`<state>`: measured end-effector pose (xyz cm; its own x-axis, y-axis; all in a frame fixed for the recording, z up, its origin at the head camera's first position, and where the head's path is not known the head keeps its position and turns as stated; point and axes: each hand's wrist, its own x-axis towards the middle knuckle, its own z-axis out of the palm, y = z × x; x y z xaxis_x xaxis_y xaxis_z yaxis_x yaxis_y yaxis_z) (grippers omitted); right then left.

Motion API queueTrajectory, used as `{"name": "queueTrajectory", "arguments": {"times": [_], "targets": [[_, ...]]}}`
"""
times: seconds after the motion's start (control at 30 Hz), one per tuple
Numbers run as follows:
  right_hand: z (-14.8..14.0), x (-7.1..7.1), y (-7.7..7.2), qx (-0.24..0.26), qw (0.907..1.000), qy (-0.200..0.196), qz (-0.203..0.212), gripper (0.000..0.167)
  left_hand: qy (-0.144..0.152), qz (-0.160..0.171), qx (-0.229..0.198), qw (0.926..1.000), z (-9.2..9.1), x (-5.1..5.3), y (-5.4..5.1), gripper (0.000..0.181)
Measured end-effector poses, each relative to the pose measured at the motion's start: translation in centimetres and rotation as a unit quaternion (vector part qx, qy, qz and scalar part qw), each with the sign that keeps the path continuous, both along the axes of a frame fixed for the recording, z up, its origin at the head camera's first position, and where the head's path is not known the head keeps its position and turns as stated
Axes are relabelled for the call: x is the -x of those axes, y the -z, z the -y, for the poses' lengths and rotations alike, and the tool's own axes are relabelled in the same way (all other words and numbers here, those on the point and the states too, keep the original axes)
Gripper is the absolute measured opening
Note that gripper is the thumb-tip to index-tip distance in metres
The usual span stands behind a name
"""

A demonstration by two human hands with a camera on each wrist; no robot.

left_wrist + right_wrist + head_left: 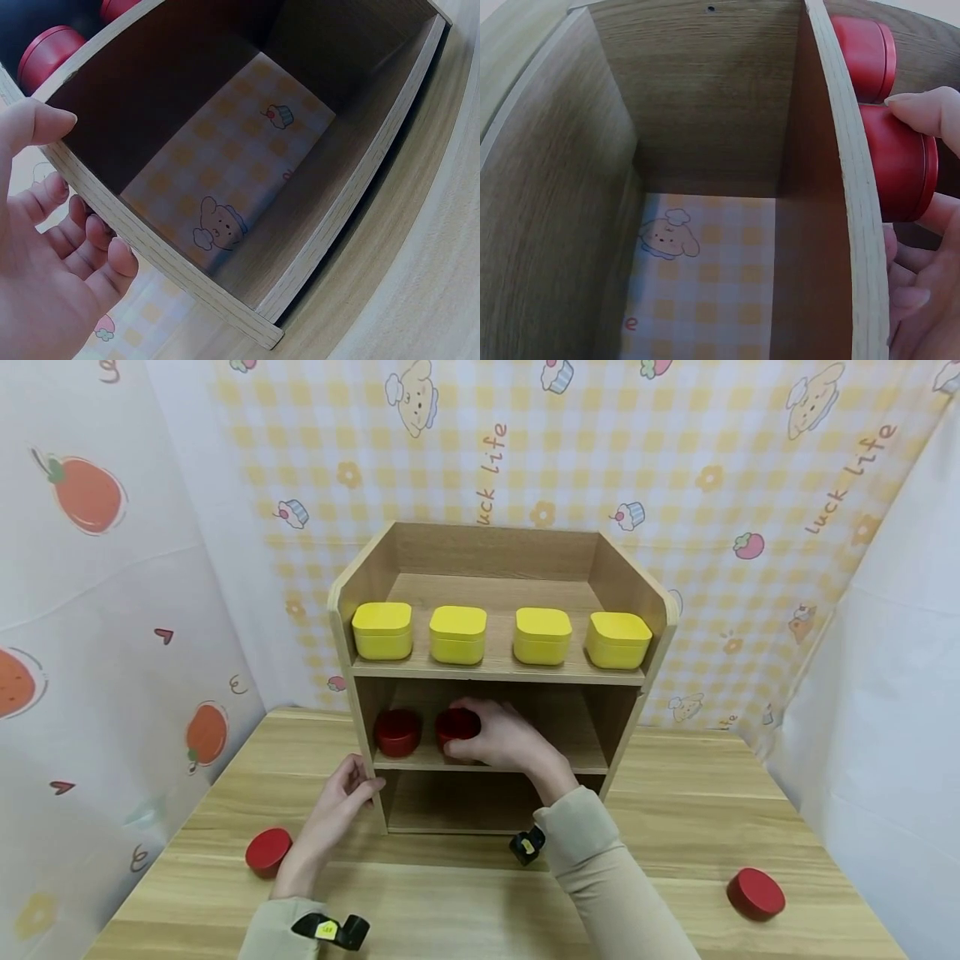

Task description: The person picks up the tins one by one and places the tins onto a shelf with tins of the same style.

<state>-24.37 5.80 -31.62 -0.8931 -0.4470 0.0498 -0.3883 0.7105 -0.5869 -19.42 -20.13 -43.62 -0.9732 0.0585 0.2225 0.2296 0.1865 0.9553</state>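
Observation:
A small wooden shelf (495, 675) with three levels stands on the table. On its middle level, my right hand (504, 735) grips a round red tin (456, 727), thumb and fingers on either side of it. Another red tin (397, 732) sits just left of it on the same board. The right wrist view shows the gripped tin (900, 163) by the board's front edge, thumb on its side. My left hand (341, 802) holds the shelf's left side panel (161, 247), thumb at the front edge and fingers along the outside.
Several yellow lidded boxes (458, 635) stand in a row on the top level. One red tin (268, 852) lies on the table (420, 910) beside my left forearm, another red tin (755, 894) at the far right. A patterned cloth (480, 460) hangs behind the shelf.

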Motion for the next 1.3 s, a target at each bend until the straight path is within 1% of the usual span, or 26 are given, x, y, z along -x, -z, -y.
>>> {"name": "queueTrajectory", "arguments": {"times": [0.4, 0.6, 0.93, 1.1, 1.2, 1.3], "targets": [[0.12, -0.32, -0.09, -0.008, 1.0, 0.001, 0.004, 0.059, -0.001, 0.001, 0.002, 1.0, -0.02, -0.06, -0.05, 0.018], [0.15, -0.39, -0.05, -0.011, 0.9999, -0.007, 0.001, 0.059, -0.004, 0.002, 0.0, 1.0, -0.04, -0.04, 0.08, 0.017], [0.01, -0.5, -0.06, -0.01, 0.9999, -0.007, -0.002, 0.058, -0.002, 0.006, 0.001, 1.0, -0.06, -0.03, 0.29, 0.023], [0.03, -0.59, -0.07, -0.014, 0.9999, -0.005, -0.004, 0.058, -0.002, 0.005, 0.003, 1.0, -0.04, -0.05, 0.25, 0.019], [0.03, -0.63, -0.1, -0.018, 0.9998, -0.005, -0.007, 0.059, -0.001, 0.005, 0.002, 1.0, -0.04, -0.05, 0.19, 0.02], [-0.03, -0.71, -0.12, -0.026, 0.9995, -0.012, -0.009, 0.065, 0.0, 0.004, -0.004, 1.0, -0.1, -0.12, 0.04, 0.019]]}}
